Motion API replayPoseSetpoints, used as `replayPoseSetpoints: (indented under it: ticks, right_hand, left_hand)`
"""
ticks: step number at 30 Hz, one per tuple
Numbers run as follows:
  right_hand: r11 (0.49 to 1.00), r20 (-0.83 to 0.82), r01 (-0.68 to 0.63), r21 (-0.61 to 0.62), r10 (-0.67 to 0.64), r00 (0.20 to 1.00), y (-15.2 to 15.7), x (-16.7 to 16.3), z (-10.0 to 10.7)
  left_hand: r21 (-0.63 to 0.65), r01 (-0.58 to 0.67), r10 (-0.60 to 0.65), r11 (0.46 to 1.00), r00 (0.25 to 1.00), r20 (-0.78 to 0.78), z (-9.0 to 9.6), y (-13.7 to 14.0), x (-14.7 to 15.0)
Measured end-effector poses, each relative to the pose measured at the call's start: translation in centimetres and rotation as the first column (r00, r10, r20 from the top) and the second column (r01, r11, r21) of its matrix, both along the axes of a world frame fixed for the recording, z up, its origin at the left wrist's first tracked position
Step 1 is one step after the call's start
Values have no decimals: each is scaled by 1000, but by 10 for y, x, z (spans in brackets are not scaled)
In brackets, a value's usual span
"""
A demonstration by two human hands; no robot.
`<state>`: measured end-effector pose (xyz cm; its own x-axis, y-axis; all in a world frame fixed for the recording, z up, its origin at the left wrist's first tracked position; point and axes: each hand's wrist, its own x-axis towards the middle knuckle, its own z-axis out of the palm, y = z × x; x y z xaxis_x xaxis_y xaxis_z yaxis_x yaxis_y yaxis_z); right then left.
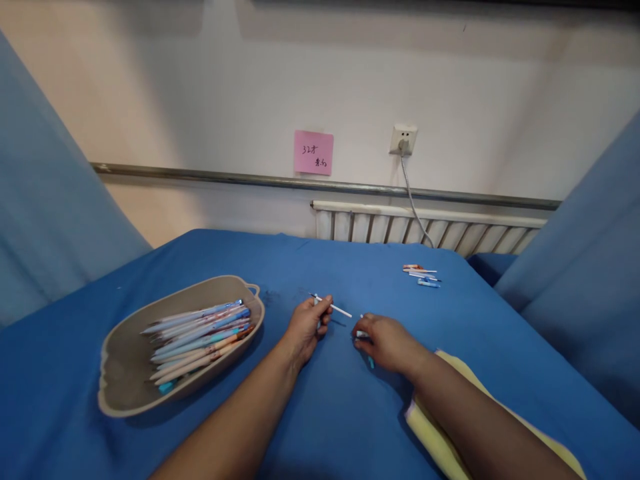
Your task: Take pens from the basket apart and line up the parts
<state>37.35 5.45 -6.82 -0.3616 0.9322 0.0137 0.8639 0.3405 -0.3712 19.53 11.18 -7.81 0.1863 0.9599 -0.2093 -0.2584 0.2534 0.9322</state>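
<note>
My left hand (306, 328) pinches a thin white pen refill (341, 310) with a dark tip, above the blue cloth. A pale piece shows beneath the refill by my fingers, too covered to make out. Just to the right, my right hand (384, 341) curls its fingers round a small whitish pen part (361, 333), mostly hidden. A teal bit (371, 362) pokes out below that hand; whether it belongs to the same part I cannot tell. The two hands are apart, with the refill's white end pointing at the right hand.
On the left a beige basket (113, 353) holds several pens (200, 343) in pale blue, white and peach. Refills and pen parts (423, 275) lie at the back right. A yellow cloth (435, 430) rests under my right forearm. Behind the table are a radiator (390, 223) and a socket (403, 140).
</note>
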Motion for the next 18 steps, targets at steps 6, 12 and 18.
replayPoseSetpoints:
  ticks: [6,12,18]
  right_hand:
    - [997,110,80,0,-80,991,2,4,-2]
    - [977,114,213,8,-213,971,12,16,-11]
    - [903,-94,430,-14,-429,898,33,17,-23]
  left_hand:
    - [-10,-3,3,1000,1000,3,0,1,-1]
    - [-14,-3,3,1000,1000,-1,-1,1,-2]
    - [-9,-11,11,1000,1000,-2,-1,2,-1]
